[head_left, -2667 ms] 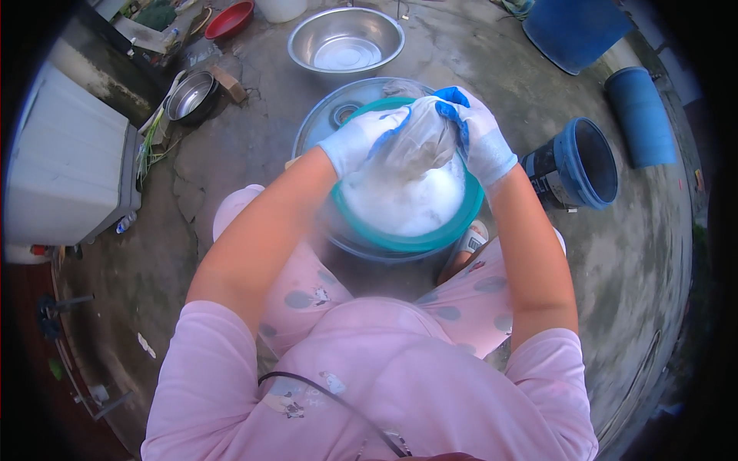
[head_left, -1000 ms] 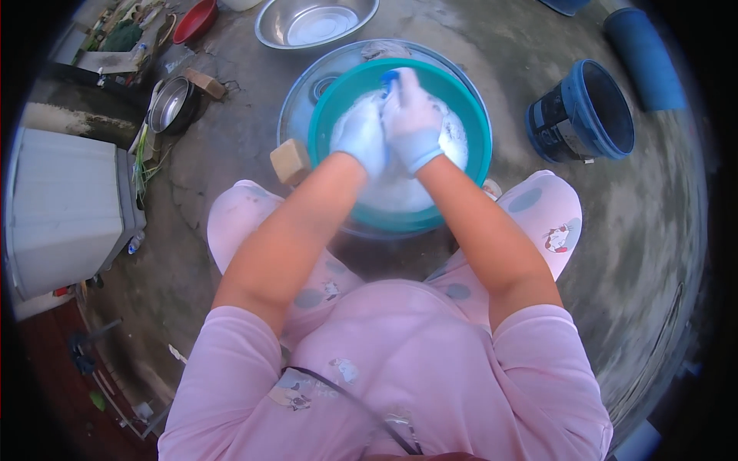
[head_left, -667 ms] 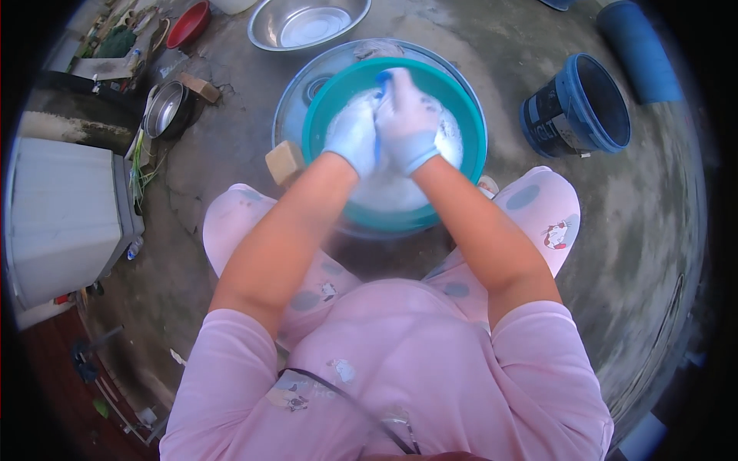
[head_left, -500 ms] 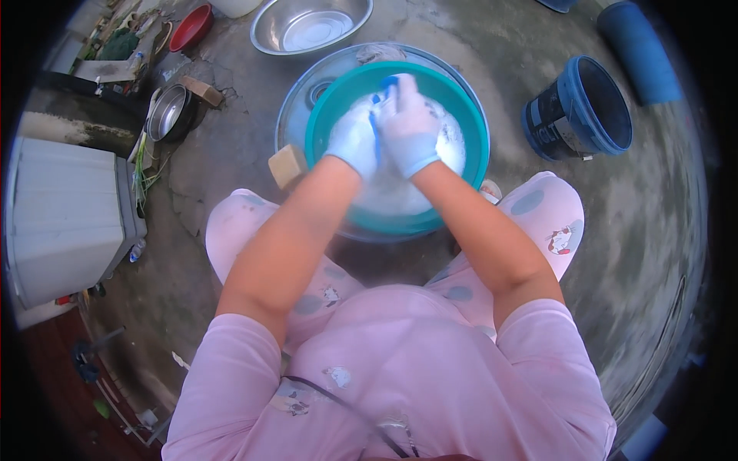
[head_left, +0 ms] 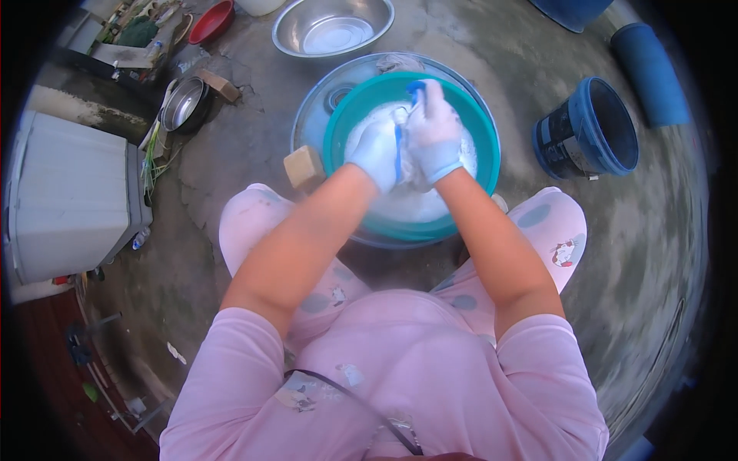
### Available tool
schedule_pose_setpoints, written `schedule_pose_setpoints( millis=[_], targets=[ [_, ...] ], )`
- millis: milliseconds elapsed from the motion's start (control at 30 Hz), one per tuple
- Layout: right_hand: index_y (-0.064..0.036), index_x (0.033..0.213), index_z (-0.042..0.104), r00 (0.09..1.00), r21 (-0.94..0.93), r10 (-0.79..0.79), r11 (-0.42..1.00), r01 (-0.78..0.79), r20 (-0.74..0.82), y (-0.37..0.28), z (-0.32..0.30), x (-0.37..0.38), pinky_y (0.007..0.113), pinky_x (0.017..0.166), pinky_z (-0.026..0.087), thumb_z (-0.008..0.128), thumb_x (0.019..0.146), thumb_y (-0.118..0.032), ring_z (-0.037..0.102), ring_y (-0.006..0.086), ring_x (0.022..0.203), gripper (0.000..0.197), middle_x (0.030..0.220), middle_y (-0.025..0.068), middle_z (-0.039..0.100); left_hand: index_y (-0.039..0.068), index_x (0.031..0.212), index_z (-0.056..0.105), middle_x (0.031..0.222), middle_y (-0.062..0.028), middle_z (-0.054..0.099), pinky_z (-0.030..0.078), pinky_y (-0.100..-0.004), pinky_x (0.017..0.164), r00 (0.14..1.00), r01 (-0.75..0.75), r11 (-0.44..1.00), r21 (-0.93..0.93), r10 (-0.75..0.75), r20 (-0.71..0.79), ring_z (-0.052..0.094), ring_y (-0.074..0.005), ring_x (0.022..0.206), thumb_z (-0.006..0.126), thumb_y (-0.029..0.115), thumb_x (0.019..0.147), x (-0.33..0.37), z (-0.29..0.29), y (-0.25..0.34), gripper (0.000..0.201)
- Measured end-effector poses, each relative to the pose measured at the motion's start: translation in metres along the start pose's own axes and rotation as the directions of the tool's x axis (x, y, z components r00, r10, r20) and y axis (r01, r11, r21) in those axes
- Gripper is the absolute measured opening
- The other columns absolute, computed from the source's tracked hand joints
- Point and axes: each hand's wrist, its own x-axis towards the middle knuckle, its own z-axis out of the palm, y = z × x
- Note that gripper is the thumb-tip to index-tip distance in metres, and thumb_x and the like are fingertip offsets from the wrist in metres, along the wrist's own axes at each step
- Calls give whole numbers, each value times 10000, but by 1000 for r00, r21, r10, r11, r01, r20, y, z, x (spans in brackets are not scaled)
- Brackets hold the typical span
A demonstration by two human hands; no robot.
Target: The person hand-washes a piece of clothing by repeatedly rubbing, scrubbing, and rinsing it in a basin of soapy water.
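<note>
- The left hand [head_left: 377, 157] and right hand [head_left: 433, 137] are meeting inside the green basin [head_left: 487, 142]; whether they are grasping anything, I cannot tell.
- Suds [head_left: 411, 207] are lying in the basin; rubbing is seemingly underway, unfinished.

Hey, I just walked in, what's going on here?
A person in pink has the gloved left hand and right hand close together at white suds inside a teal basin. What's between them is mostly hidden. A metal basin sits beyond, and a bucket is off to the right.
</note>
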Motion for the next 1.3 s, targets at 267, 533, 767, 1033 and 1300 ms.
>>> schedule_pose_setpoints(
  millis=[267,533,767,1033,1300],
  targets=[
    [-115,1064,520,916,87,-391,913,398,-86,-28,21,-29,492,703,466,473,930,-226,627,390,806,180,841,170,655,107,1115,579,1049,-93,617,472,-338,861,982,-184,895,405,156,102,586,-225,990,417,315,1004,23,-59,13,287],
    [-11,1062,626,918,757,111,532,-379,381,26,-28,55,327,757,507,525,964,-265,631,185,866,290,903,81,652,9,1267,552,1182,-68,613,446,-264,952,984,51,997,56,-60,169,569,-147,1078,482,392,993,-16,11,38,476],
    [-45,1400,407,856,844,-169,340,-415,489,10,-54,43,330,991,427,630,915,-310,514,209,1183,597,1360,147,493,-32,1326,478,1261,-147,579,441,-347,1001,906,-276,922,271,155,395,574,-220,1144,539,150,939,-26,1,64,432],
    [-15,1141,645,858,716,-109,610,-341,501,29,-45,43,261,894,450,660,874,-100,585,136,978,280,1070,47,657,-38,1356,424,1352,-189,509,373,-433,1076,899,-329,942,68,291,326,491,-312,1254,506,217,954,-27,-6,91,483],
    [-99,1047,610,813,38,-564,824,565,145,-34,-7,-35,369,751,505,590,911,-264,655,277,791,215,899,160,651,8,1212,541,1060,-122,655,446,-340,956,964,142,982,122,-165,208,600,-243,1001,433,351,1001,30,-52,45,417]
  ],
)
